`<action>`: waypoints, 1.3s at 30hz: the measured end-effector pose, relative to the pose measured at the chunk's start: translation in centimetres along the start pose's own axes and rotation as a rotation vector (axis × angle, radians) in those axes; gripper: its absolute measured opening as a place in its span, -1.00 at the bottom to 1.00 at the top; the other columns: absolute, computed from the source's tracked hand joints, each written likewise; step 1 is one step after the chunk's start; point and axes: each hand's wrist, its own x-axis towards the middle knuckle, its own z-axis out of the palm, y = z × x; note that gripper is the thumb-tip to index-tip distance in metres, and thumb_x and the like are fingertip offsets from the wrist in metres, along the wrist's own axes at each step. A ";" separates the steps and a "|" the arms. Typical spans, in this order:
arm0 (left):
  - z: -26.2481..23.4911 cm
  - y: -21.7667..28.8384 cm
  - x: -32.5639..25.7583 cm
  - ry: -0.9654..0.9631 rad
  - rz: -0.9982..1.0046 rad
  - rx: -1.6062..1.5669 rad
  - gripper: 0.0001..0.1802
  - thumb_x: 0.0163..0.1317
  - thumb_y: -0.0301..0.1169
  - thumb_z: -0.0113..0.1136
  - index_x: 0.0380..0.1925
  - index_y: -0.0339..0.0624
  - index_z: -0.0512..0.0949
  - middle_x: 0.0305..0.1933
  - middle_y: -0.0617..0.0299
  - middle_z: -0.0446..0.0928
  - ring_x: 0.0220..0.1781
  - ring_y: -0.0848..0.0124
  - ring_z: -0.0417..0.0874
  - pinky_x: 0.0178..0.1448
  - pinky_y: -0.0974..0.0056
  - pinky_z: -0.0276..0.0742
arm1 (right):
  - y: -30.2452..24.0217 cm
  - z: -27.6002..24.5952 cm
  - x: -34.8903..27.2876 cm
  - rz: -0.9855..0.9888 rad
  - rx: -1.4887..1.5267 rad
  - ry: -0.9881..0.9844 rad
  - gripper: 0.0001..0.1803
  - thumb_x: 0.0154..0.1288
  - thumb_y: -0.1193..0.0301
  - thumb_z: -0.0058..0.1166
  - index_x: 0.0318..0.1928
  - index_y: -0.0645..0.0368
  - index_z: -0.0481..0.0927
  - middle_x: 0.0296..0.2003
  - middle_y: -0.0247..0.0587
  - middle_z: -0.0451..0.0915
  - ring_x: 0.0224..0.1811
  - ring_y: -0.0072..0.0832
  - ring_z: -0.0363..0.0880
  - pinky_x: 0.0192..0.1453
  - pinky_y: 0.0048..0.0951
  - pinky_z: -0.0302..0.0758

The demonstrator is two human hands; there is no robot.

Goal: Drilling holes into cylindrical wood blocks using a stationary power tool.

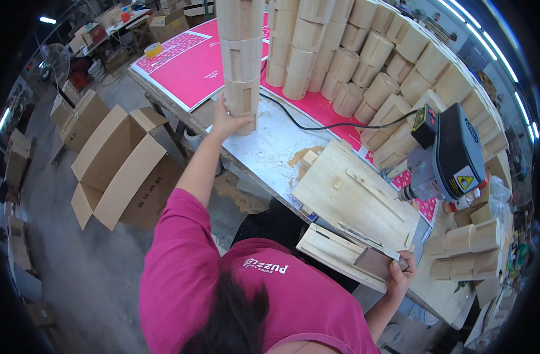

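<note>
A tall stack of pale wooden cylinders (244, 56) with rectangular cut-outs stands at the near edge of the workbench. My left hand (229, 122) curves around the lowest cylinder, thumb across its front. Over to the right, my right hand (402, 272) grips the end of a wooden fixture (335, 251) with slots and a brown block at its right end. The hand hides part of that end. Beyond the fixture lies a flat wooden board (358, 197) with narrow strips fixed to it. A drill press (444, 156) with a dark head stands right of the board.
Many more wooden cylinders (376, 56) are stacked along the back of the bench, and several lie at the right (467, 248). A black cable (317, 127) runs to the drill. Pink printed sheets (190, 62) cover the far bench. An open cardboard box (119, 171) sits at left.
</note>
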 end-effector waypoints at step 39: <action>1.8 0.5 0.1 0.092 -0.042 -0.091 -0.01 -0.42 -0.26 0.50 0.07 -0.33 0.17 -0.01 -0.08 0.42 0.05 0.16 0.47 0.10 0.20 0.39 | -3.9 7.9 4.6 0.045 -0.045 -0.160 -0.67 -0.07 0.35 0.30 -0.32 0.26 0.50 -0.45 -0.40 0.44 -0.44 -0.65 0.35 -0.34 -0.63 0.25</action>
